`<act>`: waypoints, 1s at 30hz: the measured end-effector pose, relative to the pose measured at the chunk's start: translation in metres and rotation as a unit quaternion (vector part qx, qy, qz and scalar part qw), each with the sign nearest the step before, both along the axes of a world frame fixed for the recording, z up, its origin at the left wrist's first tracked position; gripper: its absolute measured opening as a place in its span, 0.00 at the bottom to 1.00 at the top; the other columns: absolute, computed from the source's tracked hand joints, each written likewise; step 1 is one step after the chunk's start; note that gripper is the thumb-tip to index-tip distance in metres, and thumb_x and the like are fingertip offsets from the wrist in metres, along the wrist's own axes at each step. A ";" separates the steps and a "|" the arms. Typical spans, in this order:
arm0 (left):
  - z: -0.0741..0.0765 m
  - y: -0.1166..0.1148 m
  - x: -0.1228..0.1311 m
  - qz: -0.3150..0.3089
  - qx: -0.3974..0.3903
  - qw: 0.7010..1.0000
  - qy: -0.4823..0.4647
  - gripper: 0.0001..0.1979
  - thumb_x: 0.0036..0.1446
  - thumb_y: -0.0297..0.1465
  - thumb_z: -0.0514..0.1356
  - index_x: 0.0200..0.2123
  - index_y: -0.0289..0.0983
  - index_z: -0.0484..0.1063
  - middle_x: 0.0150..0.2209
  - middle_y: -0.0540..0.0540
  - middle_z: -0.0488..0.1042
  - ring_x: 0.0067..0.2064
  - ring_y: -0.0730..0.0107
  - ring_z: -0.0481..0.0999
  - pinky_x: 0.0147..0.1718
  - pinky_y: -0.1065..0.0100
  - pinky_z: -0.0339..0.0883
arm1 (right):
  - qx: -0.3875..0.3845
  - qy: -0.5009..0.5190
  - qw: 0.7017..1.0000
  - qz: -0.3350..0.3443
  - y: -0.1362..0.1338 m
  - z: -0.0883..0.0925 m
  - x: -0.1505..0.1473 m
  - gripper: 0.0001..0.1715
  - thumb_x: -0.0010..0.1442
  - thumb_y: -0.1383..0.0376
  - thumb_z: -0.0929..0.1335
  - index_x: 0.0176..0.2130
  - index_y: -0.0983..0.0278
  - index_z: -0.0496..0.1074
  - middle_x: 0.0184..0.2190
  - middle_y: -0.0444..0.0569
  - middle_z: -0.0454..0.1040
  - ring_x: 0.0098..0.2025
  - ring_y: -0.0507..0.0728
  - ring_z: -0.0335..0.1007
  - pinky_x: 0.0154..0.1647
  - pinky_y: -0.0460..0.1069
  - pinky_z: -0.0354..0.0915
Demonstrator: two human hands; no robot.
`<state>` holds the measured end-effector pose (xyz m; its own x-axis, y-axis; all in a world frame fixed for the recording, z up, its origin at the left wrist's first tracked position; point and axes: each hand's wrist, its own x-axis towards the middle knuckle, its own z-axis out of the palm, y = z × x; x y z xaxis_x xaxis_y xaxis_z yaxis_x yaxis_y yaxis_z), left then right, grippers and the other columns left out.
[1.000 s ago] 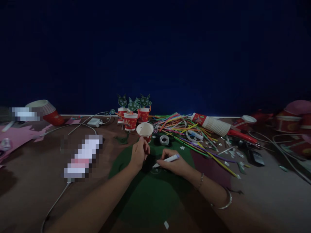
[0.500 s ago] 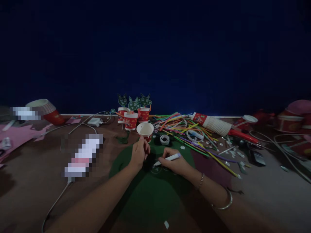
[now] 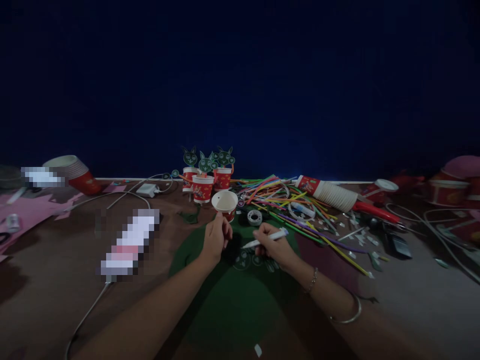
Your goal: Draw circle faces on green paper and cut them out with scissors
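Observation:
My right hand [image 3: 273, 246] is closed around a white marker [image 3: 268, 238], its tip pointing left just over a sheet of dark green paper [image 3: 240, 305]. Pale outlines are drawn on the sheet: a round face-like shape [image 3: 242, 260], a smaller circle beside it and some lines partly under my right hand. My left hand [image 3: 216, 240] rests at the sheet's upper left with its fingers curled; whether anything is in them is hidden. Directly behind it stands a red-and-white paper cup [image 3: 225, 200], its lower part covered by my fingers. A tape roll [image 3: 254, 217] lies between the hands, farther back.
Three red cups [image 3: 203, 189] with green animal faces stand at the back. Colourful pipe cleaners [image 3: 277, 192], a cup stack [image 3: 333, 194] and a red-handled tool [image 3: 377, 211] lie right, among paper scraps. Left are a blurred-out phone [image 3: 129, 242], its cable, a charger [image 3: 147, 190] and pink paper [image 3: 33, 210].
My right hand has lifted the marker slightly up and to the right, uncovering more of the pale drawing. My left hand stays in place; the whole view has shifted slightly.

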<state>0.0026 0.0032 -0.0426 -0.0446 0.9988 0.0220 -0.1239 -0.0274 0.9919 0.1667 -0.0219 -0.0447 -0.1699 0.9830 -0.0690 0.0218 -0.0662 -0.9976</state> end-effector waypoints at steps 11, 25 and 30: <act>-0.002 0.001 0.000 -0.011 -0.006 1.000 -0.012 0.26 0.58 0.47 0.46 0.14 0.37 0.55 0.12 0.53 0.61 0.09 0.83 0.52 0.08 0.77 0.38 | 0.051 -0.073 0.996 -0.001 0.006 -0.007 0.001 0.13 0.48 0.61 0.67 0.20 0.62 0.60 0.12 0.39 0.64 0.17 0.49 0.57 0.19 0.43 0.52; -0.004 0.001 -0.001 -0.008 -0.003 1.000 -0.004 0.27 0.57 0.48 0.46 0.14 0.37 0.55 0.13 0.53 0.62 0.10 0.83 0.53 0.08 0.77 0.39 | 0.056 -0.133 0.989 0.017 0.006 -0.010 0.001 0.10 0.47 0.63 0.66 0.20 0.62 0.60 0.13 0.40 0.66 0.17 0.50 0.60 0.18 0.43 0.53; -0.003 0.001 0.000 -0.007 -0.010 1.000 -0.007 0.26 0.57 0.48 0.46 0.14 0.37 0.55 0.12 0.53 0.62 0.09 0.83 0.52 0.08 0.76 0.38 | 0.069 -0.133 0.989 0.007 0.006 -0.009 0.001 0.11 0.49 0.63 0.67 0.20 0.62 0.61 0.14 0.40 0.67 0.18 0.50 0.60 0.19 0.43 0.54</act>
